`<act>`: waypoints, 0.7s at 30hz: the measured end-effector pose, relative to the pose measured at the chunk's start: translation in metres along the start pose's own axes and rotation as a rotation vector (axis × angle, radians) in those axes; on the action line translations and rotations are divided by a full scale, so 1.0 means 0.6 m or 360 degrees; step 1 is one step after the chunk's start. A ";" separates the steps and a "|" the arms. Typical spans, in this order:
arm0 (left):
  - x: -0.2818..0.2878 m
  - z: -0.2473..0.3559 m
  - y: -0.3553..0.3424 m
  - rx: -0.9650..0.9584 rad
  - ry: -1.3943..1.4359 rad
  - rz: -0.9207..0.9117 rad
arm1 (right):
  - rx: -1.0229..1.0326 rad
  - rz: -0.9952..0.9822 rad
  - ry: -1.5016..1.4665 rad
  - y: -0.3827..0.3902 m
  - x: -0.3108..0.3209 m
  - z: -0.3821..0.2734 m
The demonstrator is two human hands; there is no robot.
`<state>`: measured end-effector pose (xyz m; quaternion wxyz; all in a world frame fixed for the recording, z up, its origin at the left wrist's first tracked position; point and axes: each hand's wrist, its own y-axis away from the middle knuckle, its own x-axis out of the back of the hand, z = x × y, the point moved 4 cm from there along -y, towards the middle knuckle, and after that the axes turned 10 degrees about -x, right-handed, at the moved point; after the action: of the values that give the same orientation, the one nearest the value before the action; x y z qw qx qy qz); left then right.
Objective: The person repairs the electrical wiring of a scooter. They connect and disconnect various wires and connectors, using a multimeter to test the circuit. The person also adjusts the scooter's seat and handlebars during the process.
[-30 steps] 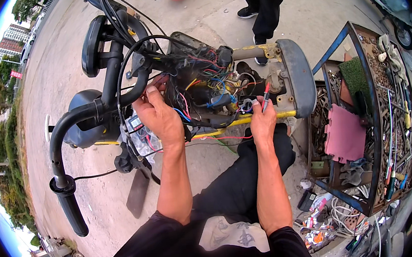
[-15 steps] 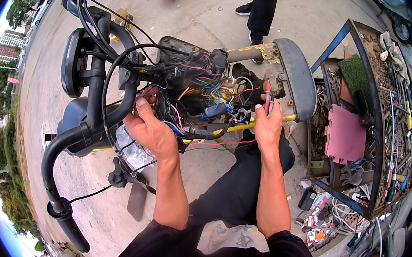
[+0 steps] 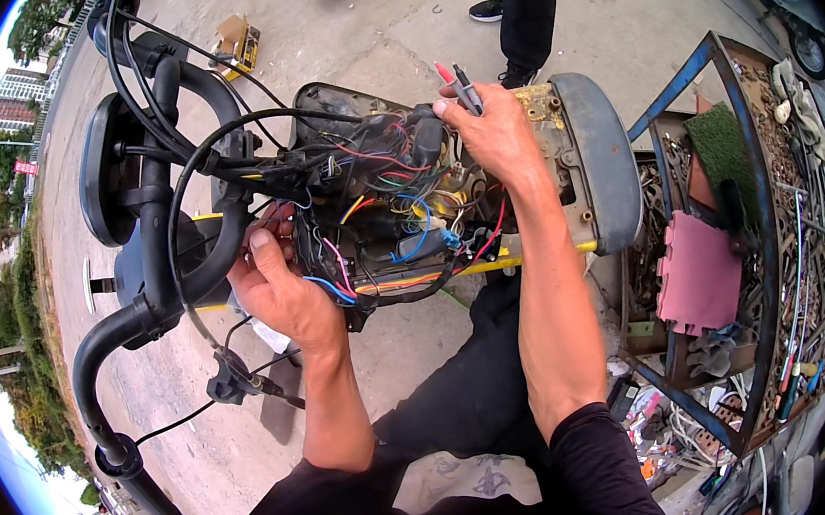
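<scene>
Currently, right hand (image 3: 499,138) up with probes (image 3: 466,91), left hand (image 3: 292,305) by the wiring (image 3: 423,211)

The right hand is over the far side of the yellow frame (image 3: 540,108), its fingers closed on the 2 pen-like probes, 1 red and 1 black, which stick out past the thumb, away from the wearer. The left hand is at the front end, thumb and fingertips beside a dark cable bundle (image 3: 308,238); whether they clamp on a wire, I cannot tell. Between the 2 hands the wiring lies bared in red, blue, yellow and pink strands. A black handlebar (image 3: 100,361) curves out at left; a grey rear panel (image 3: 601,162) caps the right end. Farther right, a metal rack (image 3: 673,87) carries tools and a pink mat (image 3: 698,273). Beyond the frame stands a person in black trousers (image 3: 531,4).
</scene>
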<state>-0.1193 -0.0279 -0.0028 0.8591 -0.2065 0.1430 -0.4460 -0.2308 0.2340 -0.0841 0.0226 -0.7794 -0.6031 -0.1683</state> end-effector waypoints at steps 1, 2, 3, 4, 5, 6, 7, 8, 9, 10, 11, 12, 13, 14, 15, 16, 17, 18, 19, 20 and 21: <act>0.003 0.002 0.000 0.0003 -0.0002 0.0007 | 0.0027 -0.0032 -0.0154 0.001 -0.006 -0.001; 0.002 0.004 0.002 0.0041 0.0018 0.0021 | 0.0052 -0.0062 -0.0308 0.003 -0.009 -0.002; -0.001 0.004 0.002 0.0044 0.0031 0.0021 | 0.0076 -0.0090 -0.0462 0.007 -0.012 -0.003; 0.000 0.008 0.002 0.0044 0.0034 0.0025 | 0.0042 -0.0158 -0.0632 0.017 -0.009 -0.020; 0.000 0.009 0.003 0.0047 0.0041 0.0024 | 0.0078 -0.0252 -0.0570 0.022 -0.007 -0.034; -0.001 0.011 0.004 0.0046 0.0035 0.0048 | 0.0115 -0.0346 -0.0508 0.027 -0.005 -0.046; -0.005 0.015 0.005 0.0046 0.0034 0.0065 | 0.0152 -0.0430 -0.0445 0.031 0.000 -0.059; -0.007 0.015 0.006 0.0048 0.0035 0.0081 | 0.0064 -0.0533 -0.0369 0.035 0.002 -0.073; -0.007 0.013 0.006 0.0060 0.0033 0.0069 | 0.0106 -0.0559 -0.0309 0.035 -0.003 -0.072; -0.004 0.014 0.005 0.0062 0.0028 0.0064 | 0.0156 -0.0592 -0.0251 0.032 -0.011 -0.074; -0.002 0.014 0.004 0.0065 0.0023 0.0059 | 0.0208 -0.0624 -0.0194 0.032 -0.017 -0.077; -0.002 0.013 0.004 0.0068 0.0026 0.0062 | 0.0193 -0.0667 -0.0146 0.033 -0.019 -0.079; -0.003 0.014 0.005 0.0068 0.0028 0.0071 | 0.0190 -0.0666 -0.0119 0.033 -0.019 -0.083; -0.002 0.014 0.006 0.0069 0.0029 0.0080 | 0.0187 -0.0666 -0.0091 0.032 -0.018 -0.085; -0.002 0.016 0.006 0.0054 0.0025 0.0072 | 0.0185 -0.0666 -0.0063 0.030 -0.018 -0.085; -0.005 0.016 0.007 0.0048 0.0030 0.0058 | 0.0184 -0.0683 -0.0113 0.028 -0.021 -0.080; -0.006 0.017 0.007 0.0042 0.0034 0.0044 | 0.0192 -0.0665 -0.0140 0.026 -0.023 -0.074; -0.006 0.016 0.007 0.0036 0.0045 0.0056 | 0.0199 -0.0646 -0.0167 0.024 -0.025 -0.067; -0.006 0.015 0.007 0.0036 0.0052 0.0058 | 0.0209 -0.0626 -0.0190 0.023 -0.025 -0.065; -0.005 0.014 0.007 0.0035 0.0058 0.0061 | 0.0183 -0.0648 -0.0256 0.023 -0.023 -0.063; -0.004 0.013 0.007 0.0035 0.0064 0.0063 | 0.0157 -0.0671 -0.0322 0.024 -0.021 -0.062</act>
<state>-0.1143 -0.0219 0.0024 0.8669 -0.1851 0.1594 -0.4345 -0.2285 0.2093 -0.0506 -0.0356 -0.6472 -0.7591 -0.0606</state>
